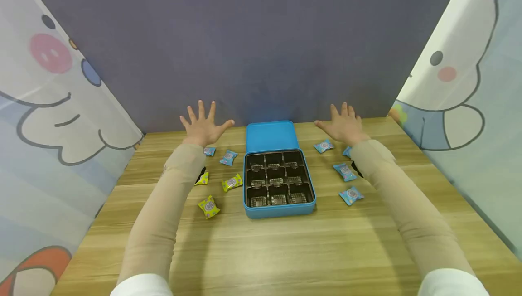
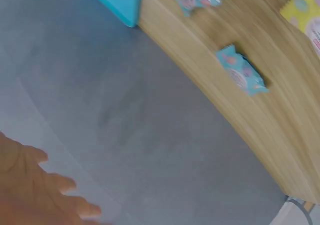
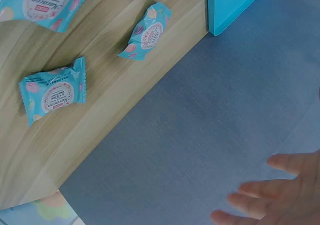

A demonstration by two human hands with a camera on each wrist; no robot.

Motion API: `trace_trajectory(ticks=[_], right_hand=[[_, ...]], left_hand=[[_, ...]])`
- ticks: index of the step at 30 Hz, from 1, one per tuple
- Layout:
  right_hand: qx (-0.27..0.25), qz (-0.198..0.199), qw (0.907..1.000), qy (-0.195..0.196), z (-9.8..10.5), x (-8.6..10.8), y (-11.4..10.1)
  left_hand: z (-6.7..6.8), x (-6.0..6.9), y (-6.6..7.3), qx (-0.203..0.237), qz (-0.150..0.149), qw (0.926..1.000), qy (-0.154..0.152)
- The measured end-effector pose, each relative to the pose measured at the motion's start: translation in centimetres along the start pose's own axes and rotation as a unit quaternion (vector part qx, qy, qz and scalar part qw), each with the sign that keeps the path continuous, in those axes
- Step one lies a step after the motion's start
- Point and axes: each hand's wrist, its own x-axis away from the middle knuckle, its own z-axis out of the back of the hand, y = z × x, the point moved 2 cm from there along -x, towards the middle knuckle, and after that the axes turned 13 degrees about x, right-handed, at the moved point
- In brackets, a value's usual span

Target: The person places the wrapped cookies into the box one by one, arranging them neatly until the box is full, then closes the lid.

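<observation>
Both hands are raised over the far part of the table with fingers spread and nothing held. My left hand is up left of the blue tin box, whose lid lies back behind it. My right hand is on the other side, above blue candy packets. Inside the tin sits a dark tray with rows of bare compartments. Left of the tin lie a blue packet, a yellow packet and another yellow packet. To the right are blue packets, partly hidden by the forearm.
The wooden table ends at a dark grey wall panel at the back. Cartoon-printed curtains hang on both sides. In the right wrist view, a blue packet lies near the table's back edge.
</observation>
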Motion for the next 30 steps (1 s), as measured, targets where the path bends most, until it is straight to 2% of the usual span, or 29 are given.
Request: trace_trajectory(ticks=[4, 8, 13, 18, 23, 26, 28, 30], right_hand=[[0.001, 0.005, 1.0, 0.005, -0.1, 0.3, 0.2], [0.002, 0.014, 0.9999, 0.005, -0.1, 0.5, 0.1], [-0.018, 0.037, 0.9991, 0.014, 0.0, 1.0, -0.1], [-0.068, 0.056, 0.9955, 0.036, -0.2, 1.6, -0.2], [-0.128, 0.071, 0.9881, 0.047, -0.6, 2.1, -0.3], [-0.167, 0.076, 0.9821, 0.039, -1.0, 2.4, -0.1], [-0.196, 0.084, 0.9764, 0.037, -1.4, 2.6, 0.1], [-0.225, 0.093, 0.9692, 0.036, -1.8, 2.8, 0.4]], left_hand=[[0.1, 0.2, 0.5, 0.03, -0.013, 0.9993, -0.018], [0.4, 1.0, 1.0, 0.035, -0.031, 0.9987, -0.02], [0.8, 2.1, 1.6, 0.064, -0.048, 0.9968, -0.006], [0.8, 2.9, 2.2, 0.111, -0.067, 0.9915, 0.016], [0.6, 3.6, 2.8, 0.166, -0.084, 0.9823, 0.019], [0.3, 4.2, 3.2, 0.202, -0.093, 0.9748, 0.016], [0.1, 4.5, 3.3, 0.232, -0.096, 0.9679, 0.013], [-0.2, 4.8, 3.4, 0.27, -0.098, 0.9579, 0.009]])
